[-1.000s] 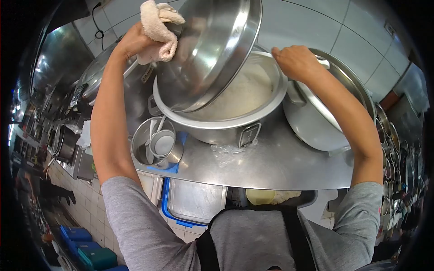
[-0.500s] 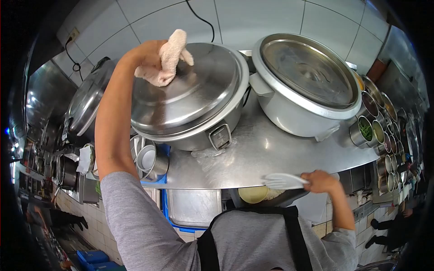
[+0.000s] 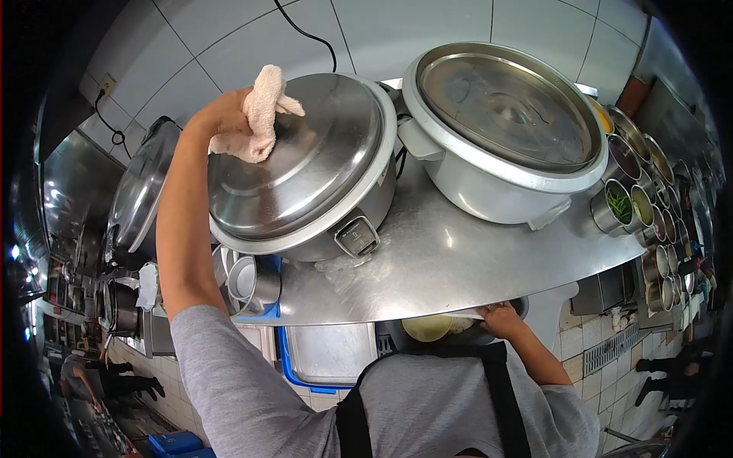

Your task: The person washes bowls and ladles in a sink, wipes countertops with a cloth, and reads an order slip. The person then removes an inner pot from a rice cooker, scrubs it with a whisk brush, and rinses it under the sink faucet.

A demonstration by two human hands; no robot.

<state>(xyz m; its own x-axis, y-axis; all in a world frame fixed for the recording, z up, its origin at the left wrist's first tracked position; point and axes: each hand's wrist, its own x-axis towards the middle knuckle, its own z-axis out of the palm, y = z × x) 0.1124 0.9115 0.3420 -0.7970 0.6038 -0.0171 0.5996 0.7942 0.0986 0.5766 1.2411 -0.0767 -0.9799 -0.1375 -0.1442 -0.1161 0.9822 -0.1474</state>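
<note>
My left hand [image 3: 227, 113] is closed round a pale pink cloth [image 3: 261, 122] at the top of a large steel lid [image 3: 321, 153], which lies on the left cooker [image 3: 305, 248]. Low in the view, below the counter's front edge, my right hand [image 3: 500, 319] grips the white handle [image 3: 462, 314] of a utensil whose far end I cannot make out. Beside that hand are a grey tub [image 3: 522, 308] and a yellowish bowl [image 3: 427, 328] in it.
A second lidded cooker [image 3: 481, 187] stands on the steel counter [image 3: 427, 259]. Metal pots with utensils [image 3: 263, 284] are at the left, small ingredient tins [image 3: 611, 206] at the right. Other people [image 3: 114, 378] show at both edges.
The lid has come down onto the left cooker. My right hand has moved from beside the pots down to the tub under the counter, carrying a white utensil.
</note>
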